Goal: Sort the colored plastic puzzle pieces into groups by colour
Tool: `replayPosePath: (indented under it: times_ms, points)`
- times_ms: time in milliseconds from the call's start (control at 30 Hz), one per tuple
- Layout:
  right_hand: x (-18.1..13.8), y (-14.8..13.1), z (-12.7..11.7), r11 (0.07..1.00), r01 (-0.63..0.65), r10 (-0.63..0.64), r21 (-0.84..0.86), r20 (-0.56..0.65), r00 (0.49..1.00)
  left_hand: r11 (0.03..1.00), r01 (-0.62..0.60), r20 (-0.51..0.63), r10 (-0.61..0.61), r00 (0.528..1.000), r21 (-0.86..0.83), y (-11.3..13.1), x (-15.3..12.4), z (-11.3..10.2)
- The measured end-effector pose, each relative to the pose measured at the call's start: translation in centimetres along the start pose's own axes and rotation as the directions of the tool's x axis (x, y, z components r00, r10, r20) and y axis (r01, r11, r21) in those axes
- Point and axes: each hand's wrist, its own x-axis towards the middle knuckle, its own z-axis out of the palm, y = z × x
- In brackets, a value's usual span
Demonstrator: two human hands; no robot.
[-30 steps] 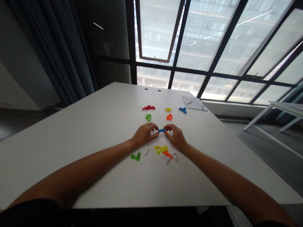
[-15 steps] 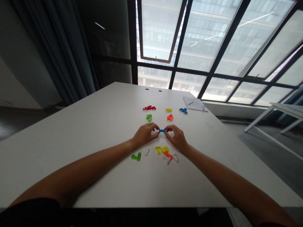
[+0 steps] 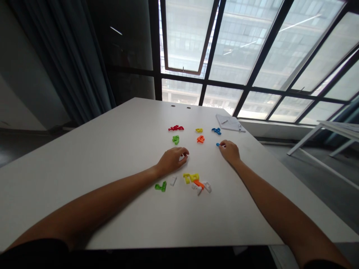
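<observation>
Between the fingertips of my right hand (image 3: 230, 151) is a small blue plastic piece (image 3: 218, 144), close to the table on the right. Just beyond it lies a small pile of blue pieces (image 3: 216, 130). My left hand (image 3: 172, 160) rests over the middle of the table, fingers curved and apart, holding nothing. Nearer to me are yellow pieces (image 3: 191, 178), an orange piece (image 3: 199, 184), white pieces (image 3: 206, 186) and a green piece (image 3: 160, 186).
Farther back on the white table (image 3: 117, 149) sit piles of red pieces (image 3: 176, 127), light green pieces (image 3: 175, 139), orange pieces (image 3: 201, 139) and yellow pieces (image 3: 199, 130). Papers (image 3: 228, 122) with a pen lie at the back right.
My right hand has carried the blue piece right and away from me, towards the blue pile. The left hand has let go of it and stays in nearly the same place.
</observation>
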Motion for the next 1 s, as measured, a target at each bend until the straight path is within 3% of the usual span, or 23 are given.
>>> replayPosePath:
  times_ms: [133,333,600,767,900,1000]
  points:
    - [1.6,1.9,0.8,0.987,-0.117,0.13,-0.109,0.119,0.984,1.0,-0.029,0.041,0.028,0.999,0.008,0.2,0.1,0.0]
    - [5.1,1.0,2.5,0.93,-0.168,0.233,-0.327,0.173,0.957,1.0,-0.003,0.072,0.002,0.997,0.013,0.4,0.2,-0.1]
    - [7.3,0.5,3.6,0.888,-0.226,0.318,-0.4,0.181,0.931,0.999,0.031,0.118,-0.026,0.993,-0.04,0.4,0.3,-0.2]
    - [5.4,-0.4,3.2,0.916,-0.152,0.212,-0.371,0.128,0.969,0.967,-0.07,0.253,0.133,0.958,-0.243,0.3,0.2,-1.0]
    - [2.8,-2.2,2.3,0.936,0.02,0.025,-0.351,0.122,0.992,0.923,-0.138,0.352,0.27,0.896,-0.358,0.4,0.2,-2.0]
    - [0.1,-4.2,1.5,0.933,0.2,-0.175,-0.301,0.107,0.979,0.904,-0.153,0.359,0.308,0.881,-0.4,0.5,0.3,-2.4]
